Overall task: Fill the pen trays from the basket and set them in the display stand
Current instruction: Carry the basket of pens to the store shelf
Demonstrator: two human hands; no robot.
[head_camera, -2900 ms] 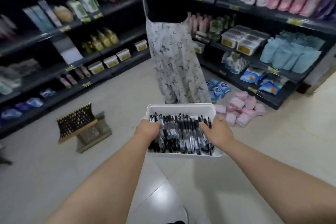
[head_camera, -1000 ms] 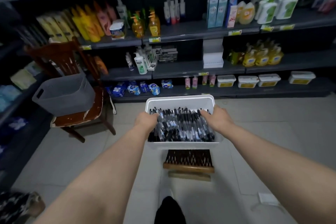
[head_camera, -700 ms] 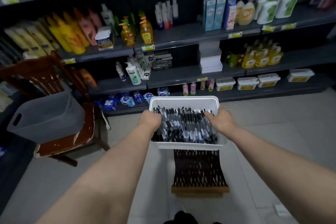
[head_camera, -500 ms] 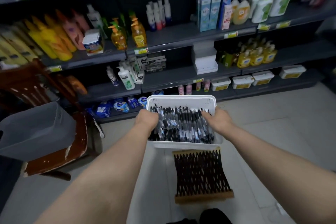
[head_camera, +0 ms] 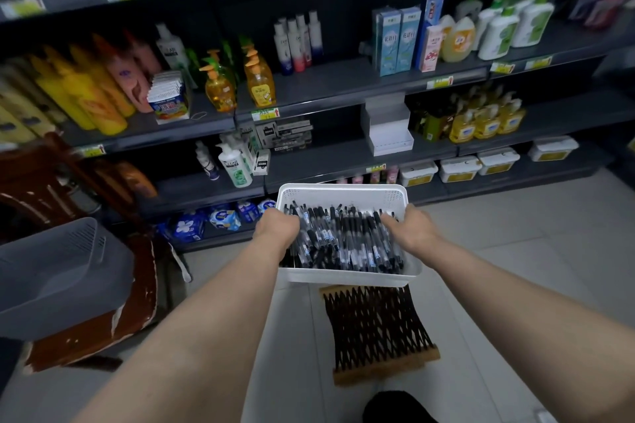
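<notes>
The white basket [head_camera: 343,196] sits mid-air at the centre of the frame, heaped with black pens [head_camera: 343,240] whose long axes mostly run from its near edge to its far edge, fanned a little. The left hand [head_camera: 276,228] is curled over the left rim and the right hand [head_camera: 410,228] over the right rim, each gripping the basket and nothing else, so neither is free to pick a pen yet. Straight below, in the lower centre-right, a black mesh rack [head_camera: 378,330] with wooden ends lies flat on the floor [head_camera: 515,268], its far end hidden under the basket; it lies slightly to the right-hand side. Above and just right of the basket, on a middle shelf [head_camera: 326,154], stands a white stepped stand [head_camera: 390,134], which I'd guess is the display piece, though I cannot be sure. I see no pen trays. To the left a grey tub [head_camera: 62,271] rests on a worn wooden chair [head_camera: 103,330]. Bottles crowd the shelves, but nothing blocks the way down to the floor.
</notes>
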